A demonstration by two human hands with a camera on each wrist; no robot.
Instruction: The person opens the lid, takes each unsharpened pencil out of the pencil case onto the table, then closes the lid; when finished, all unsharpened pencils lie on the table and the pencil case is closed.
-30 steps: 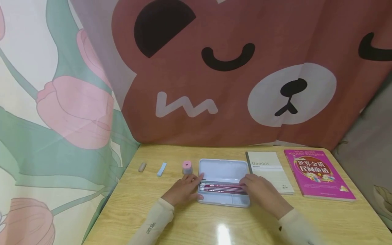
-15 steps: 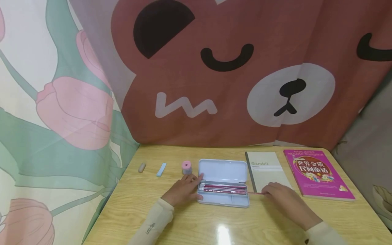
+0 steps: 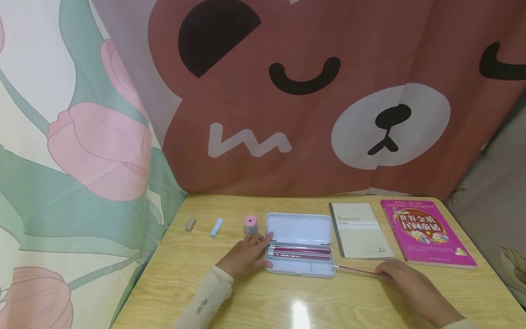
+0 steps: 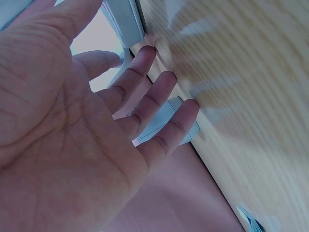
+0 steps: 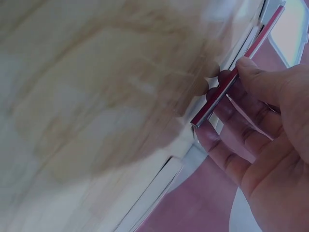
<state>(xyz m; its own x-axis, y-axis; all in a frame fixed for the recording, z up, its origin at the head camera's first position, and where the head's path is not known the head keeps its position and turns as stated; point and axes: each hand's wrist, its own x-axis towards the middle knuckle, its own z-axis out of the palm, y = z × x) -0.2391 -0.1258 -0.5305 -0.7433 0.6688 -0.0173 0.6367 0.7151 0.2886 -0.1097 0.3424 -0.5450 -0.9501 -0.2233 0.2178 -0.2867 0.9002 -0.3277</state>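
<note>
A pale pencil case [image 3: 299, 228] lies with its lid raised in the head view, several reddish pencils [image 3: 299, 252] in its upper compartment. My left hand [image 3: 245, 254] touches the case's left end with index finger and thumb; in the left wrist view its fingers [image 4: 145, 104] are extended, lightly bent. To the right of the case, my right hand [image 3: 412, 284] pinches a red pencil [image 3: 357, 270] by one end, the other end close to the case's right edge. The right wrist view shows this pencil [image 5: 264, 35] between thumb and fingers.
Left of the case stand a pink-topped cylinder [image 3: 250, 224], a light blue strip [image 3: 217, 227] and a small brown block [image 3: 191, 224]. A Gambit notebook [image 3: 359, 230] and a magenta book [image 3: 429, 235] lie at the right. A bear-print cloth [image 3: 312, 137] hangs behind the table.
My right hand has drawn a pencil out of the case and carried it rightward and toward me. My left hand has stayed at the case's left end.
</note>
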